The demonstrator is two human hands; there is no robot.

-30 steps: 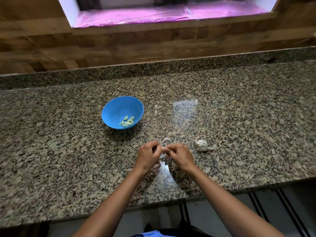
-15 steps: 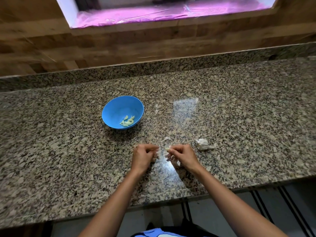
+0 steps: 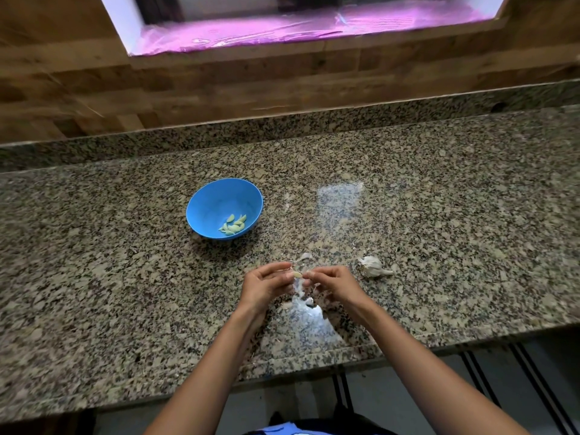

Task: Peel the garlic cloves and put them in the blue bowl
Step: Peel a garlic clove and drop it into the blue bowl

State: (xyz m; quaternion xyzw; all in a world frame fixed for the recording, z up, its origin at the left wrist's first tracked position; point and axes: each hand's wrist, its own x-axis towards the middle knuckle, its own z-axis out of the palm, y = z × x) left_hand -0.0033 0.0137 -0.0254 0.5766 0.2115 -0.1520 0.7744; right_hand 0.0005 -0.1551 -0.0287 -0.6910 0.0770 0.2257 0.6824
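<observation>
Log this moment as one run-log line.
left hand: pinches small pale garlic clove | right hand: pulls its skin | round blue plastic bowl: holds peeled cloves | white garlic bulb: on speckled granite counter

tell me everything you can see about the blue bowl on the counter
The blue bowl is round, smooth and looks like plastic, a plain bright blue inside and out. It stands upright on the speckled granite counter, to the left of and beyond both hands, with neither touching it. A small heap of pale yellowish-green peeled garlic cloves lies at its bottom, toward the near right side; the rest of the inside is bare. It casts a faint shadow on the counter along its near edge.
</observation>
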